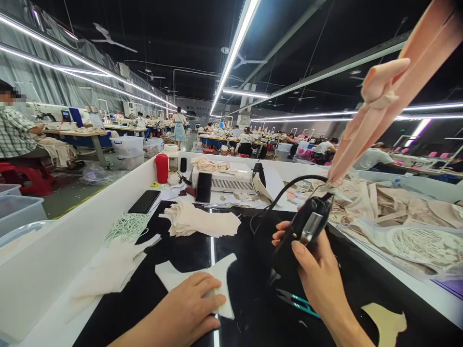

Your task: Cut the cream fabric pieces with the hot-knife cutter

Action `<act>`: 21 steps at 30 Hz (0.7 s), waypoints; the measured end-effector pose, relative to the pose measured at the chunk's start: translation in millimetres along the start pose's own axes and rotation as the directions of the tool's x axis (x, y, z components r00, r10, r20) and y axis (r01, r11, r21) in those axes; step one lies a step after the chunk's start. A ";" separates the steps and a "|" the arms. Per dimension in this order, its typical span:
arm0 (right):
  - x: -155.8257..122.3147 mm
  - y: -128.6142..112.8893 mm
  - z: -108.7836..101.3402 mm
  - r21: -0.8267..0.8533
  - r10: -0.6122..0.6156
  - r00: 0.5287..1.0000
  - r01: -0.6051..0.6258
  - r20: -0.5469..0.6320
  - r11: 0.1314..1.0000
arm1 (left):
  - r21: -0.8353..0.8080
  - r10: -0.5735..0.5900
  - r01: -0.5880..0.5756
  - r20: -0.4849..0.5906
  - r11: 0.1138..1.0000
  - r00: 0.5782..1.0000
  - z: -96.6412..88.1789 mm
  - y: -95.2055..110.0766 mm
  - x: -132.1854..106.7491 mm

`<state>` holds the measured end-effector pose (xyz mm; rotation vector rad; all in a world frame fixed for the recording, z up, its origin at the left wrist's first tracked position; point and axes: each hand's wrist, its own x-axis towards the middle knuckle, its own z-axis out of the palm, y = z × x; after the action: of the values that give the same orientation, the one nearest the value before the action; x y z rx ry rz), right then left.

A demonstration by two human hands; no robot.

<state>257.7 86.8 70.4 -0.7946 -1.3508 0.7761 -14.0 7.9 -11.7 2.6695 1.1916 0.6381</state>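
My left hand (197,301) lies flat, fingers stretched out, on a white cut fabric piece (226,272) with curved edges on the black tabletop. My right hand (321,270) is wrapped round a black corded hand tool (304,226) with a shiny metal plate on its side. A knotted pink fabric strap (361,130) runs from the tool's top up out of view. Teal-handled thread snips (298,302) lie beside my right wrist. Beyond my left hand is a stack of cream fabric pieces (200,219). The tool's working end is blurred.
More cream pieces (112,265) lie at the left, near tangled pale green cord (127,225) and two phones (144,201) (203,187). Behind stand a white vented box (231,182) and red flask (161,168). Beige garments (394,202) heap at right; a yellowish piece (387,320) lies nearer.
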 end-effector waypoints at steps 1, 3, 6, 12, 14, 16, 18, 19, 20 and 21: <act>-0.7 1.0 2.2 0.023 -0.003 1.000 0.002 0.028 1.000 | -0.012 -0.003 0.002 -0.006 1.000 1.000 2.2 -0.8 0.0; -3.2 2.7 8.4 0.077 -0.001 0.996 -0.006 0.085 0.997 | -0.039 -0.004 0.003 -0.030 0.999 1.000 7.6 -3.3 -1.0; -8.4 2.1 21.5 0.177 0.005 0.992 -0.027 0.124 0.984 | -0.062 -0.006 0.004 -0.035 0.998 0.999 13.2 -7.0 -3.0; -14.9 -4.2 42.5 0.338 -0.004 0.990 -0.045 0.143 0.940 | -0.008 0.015 -0.015 0.038 1.000 0.999 0.1 -3.4 -0.7; -16.7 -3.6 45.7 0.341 -0.005 0.987 -0.051 0.160 0.939 | 0.017 0.014 -0.015 0.055 1.000 0.998 -5.1 -1.0 0.7; -19.4 -1.8 48.4 0.342 -0.004 0.986 -0.053 0.165 0.938 | 0.024 0.025 -0.026 0.048 0.999 0.999 -6.7 -0.1 1.2; -23.2 -0.3 51.2 0.358 -0.011 0.988 -0.045 0.153 0.932 | 0.018 0.033 -0.034 0.029 0.999 0.999 -5.0 -0.8 0.1; -25.4 0.0 52.6 0.372 -0.013 0.990 -0.042 0.144 0.927 | 0.014 0.037 -0.037 0.017 0.999 0.999 -3.4 -1.7 -0.8; -27.6 0.2 54.0 0.387 -0.016 0.991 -0.038 0.136 0.921 | 0.009 0.038 -0.038 0.003 0.999 0.999 -1.7 -2.8 -1.9; -29.8 0.1 55.2 0.402 -0.018 0.992 -0.036 0.129 0.915 | 0.006 0.040 -0.040 -0.010 0.999 0.999 -0.1 -4.1 -3.0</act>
<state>200.7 64.0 57.8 -0.4269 -1.2418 1.0876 -18.5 8.4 -13.9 2.7050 1.1470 0.6562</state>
